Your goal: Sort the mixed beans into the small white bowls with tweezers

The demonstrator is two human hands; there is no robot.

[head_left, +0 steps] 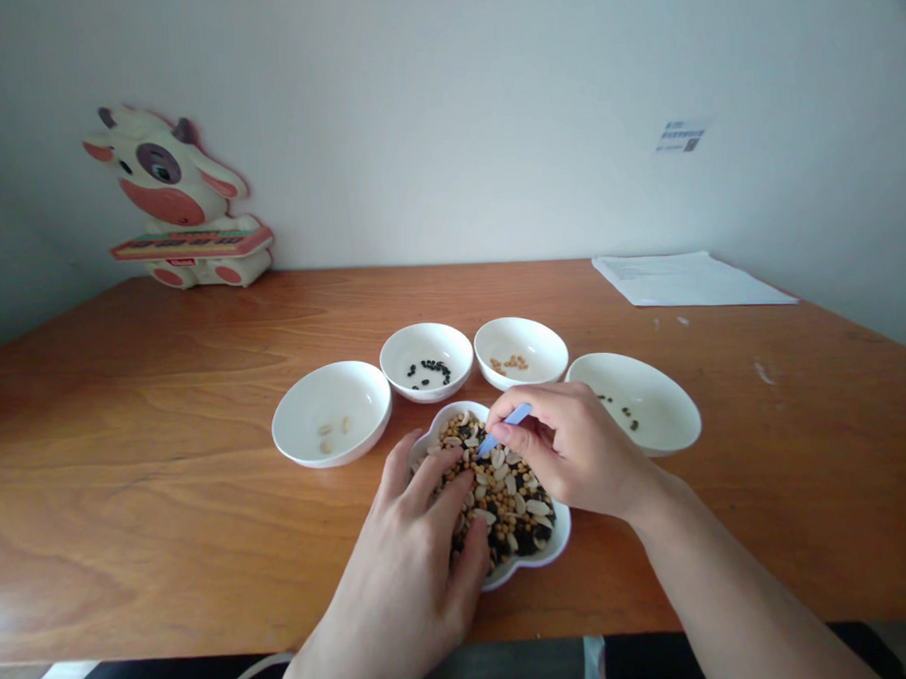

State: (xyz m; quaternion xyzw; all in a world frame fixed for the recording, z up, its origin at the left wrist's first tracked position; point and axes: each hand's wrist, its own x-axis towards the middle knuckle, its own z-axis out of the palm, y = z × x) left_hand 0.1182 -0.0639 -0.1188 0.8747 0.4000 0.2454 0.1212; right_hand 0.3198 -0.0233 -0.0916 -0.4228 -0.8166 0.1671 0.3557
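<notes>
A white scalloped dish [559,540] holds a mix of peanuts, black beans and small yellow beans [512,497]. My left hand [424,536] lies over its left side, fingers spread and fingertips among the beans. Light-blue plastic tweezers [508,427] are pinched between the thumb and fingers of my right hand [573,439], above the dish's far right part. Their tip points down left at the mix; whether it grips a bean is too small to tell. The right hand partly covers the near edge of a white bowl [671,415] with a few dark green beans.
Beyond the dish stand a white bowl [296,426] with a few peanuts, another bowl [394,357] with black beans, and a bowl [555,350] with yellow beans. A cow toy [184,206] and paper sheets [691,277] lie farther back on the wooden table [129,474].
</notes>
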